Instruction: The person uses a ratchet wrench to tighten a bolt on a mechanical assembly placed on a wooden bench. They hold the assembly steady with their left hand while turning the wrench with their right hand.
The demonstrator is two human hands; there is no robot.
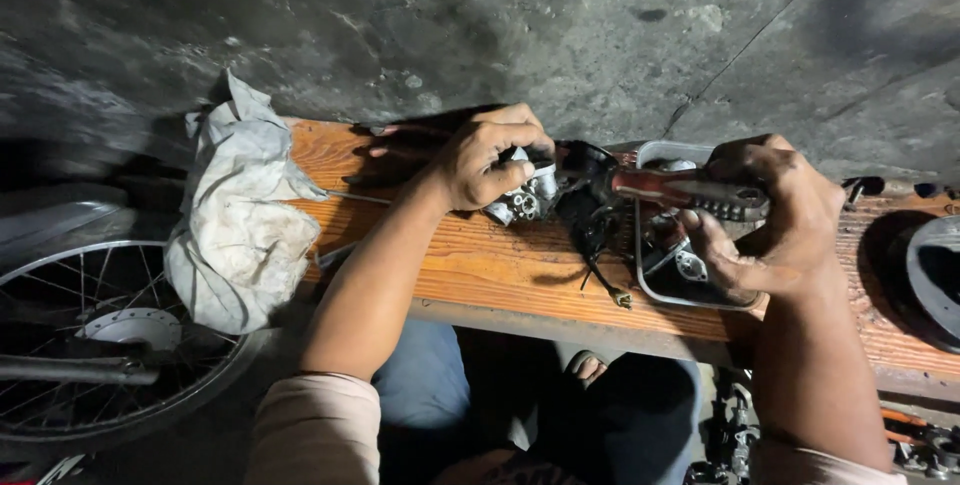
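- A small silvery metal engine part [525, 197], carburettor-like, was held on the wooden bench [480, 270] near the frame's centre, gripped by the left hand [483, 160].
- The left fingers [515, 135] were curled tightly over the part's top, with the thumb pressed against its near side.
- A red-and-black-handled tool [690, 190] was clasped in the right hand [775, 215], fingers wrapped round the handle, at about 3 o'clock from the part.
- The tool's long axis was laid almost level, from 3 o'clock towards 9 o'clock, its working end met against the part's right side.
- The part was nearer the left hand; only the tool's tip reached it from the right.
- A shallow metal tray [645, 290] of small pieces was seen under the right hand, a dirty white rag [240, 225] at 9 o'clock, and a spoked wheel [100, 345] at 8 o'clock.
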